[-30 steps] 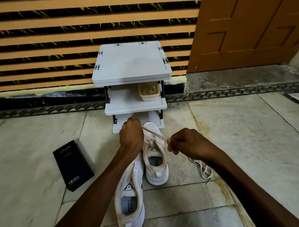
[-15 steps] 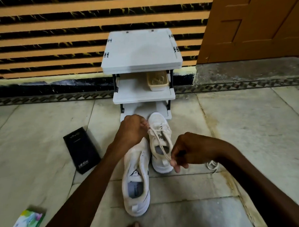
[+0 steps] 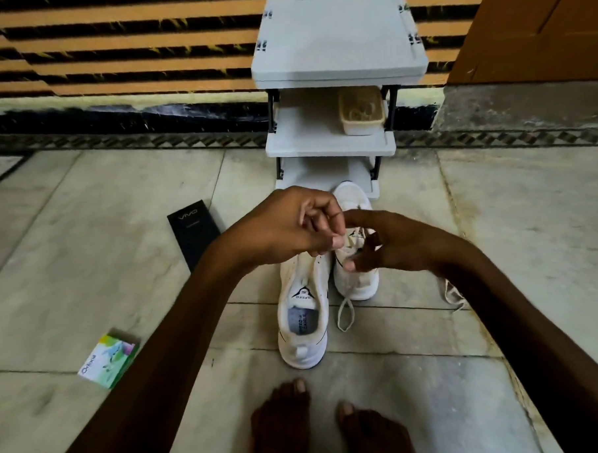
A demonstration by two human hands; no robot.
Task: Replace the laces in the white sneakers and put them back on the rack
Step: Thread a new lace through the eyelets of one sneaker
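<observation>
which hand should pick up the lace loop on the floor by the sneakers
Right, probably. The right hand looks free, fingers loose, and is nearer the loop; the left hand is pinching the lace over the far sneaker.

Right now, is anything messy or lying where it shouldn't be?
Yes. A loop of lace trails loose on the floor from the far sneaker, and a second lace lies bunched further right. A black box and a green box also lie on the floor, away from the rack.
</observation>
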